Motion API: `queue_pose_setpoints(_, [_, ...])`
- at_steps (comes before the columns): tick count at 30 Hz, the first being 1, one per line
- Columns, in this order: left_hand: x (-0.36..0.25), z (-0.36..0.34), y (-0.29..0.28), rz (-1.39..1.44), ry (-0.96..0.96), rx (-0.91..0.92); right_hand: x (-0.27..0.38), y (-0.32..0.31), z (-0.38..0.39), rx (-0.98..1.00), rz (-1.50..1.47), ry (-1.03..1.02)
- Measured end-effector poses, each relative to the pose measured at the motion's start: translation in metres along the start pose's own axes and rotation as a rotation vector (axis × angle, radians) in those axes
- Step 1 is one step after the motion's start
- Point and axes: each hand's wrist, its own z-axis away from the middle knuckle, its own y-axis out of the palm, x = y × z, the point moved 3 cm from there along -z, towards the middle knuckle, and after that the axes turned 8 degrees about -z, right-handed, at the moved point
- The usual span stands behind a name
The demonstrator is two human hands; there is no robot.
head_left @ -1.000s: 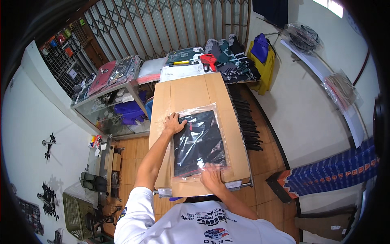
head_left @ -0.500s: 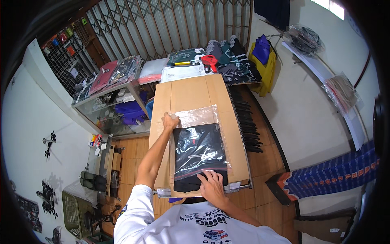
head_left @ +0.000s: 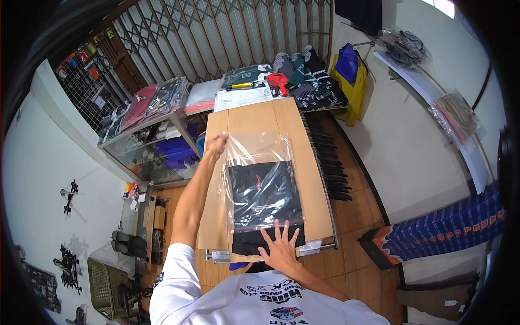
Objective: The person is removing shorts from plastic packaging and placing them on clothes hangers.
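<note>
Under both our hands lies the long rectangular table topped with flat brown cardboard sheets, its matte surface smooth and creased along one lengthwise seam. On it, between our hands, rests the clear glossy plastic bag, crinkled and catching light, its far end flat and see-through near our left hand. Inside it sits the folded black garment with a small red and white print, a soft rectangle whose near edge sticks out of the bag's mouth toward us.

Our right hand lies open, fingers spread flat, pressing on that near edge of the garment where it leaves the bag. Our left hand reaches to the bag's far left corner; it touches the plastic there, but we cannot tell whether the fingers pinch it or only rest on it.

Beyond our left hand, at the table's far end, lie stacked folded clothes in clear wrappers and a small red tape dispenser.
</note>
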Motion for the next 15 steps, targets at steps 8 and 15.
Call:
queue_pose_setpoints(8, [-0.111,-0.01,-0.049,0.19,0.39,-0.035,0.009,0.0,-0.001,-0.007,-0.013,-0.029])
queue_pose_setpoints(15, [-0.203,0.052,-0.062,0.306,0.555,-0.012,0.004,-0.005,-0.001,-0.032,-0.004,0.018])
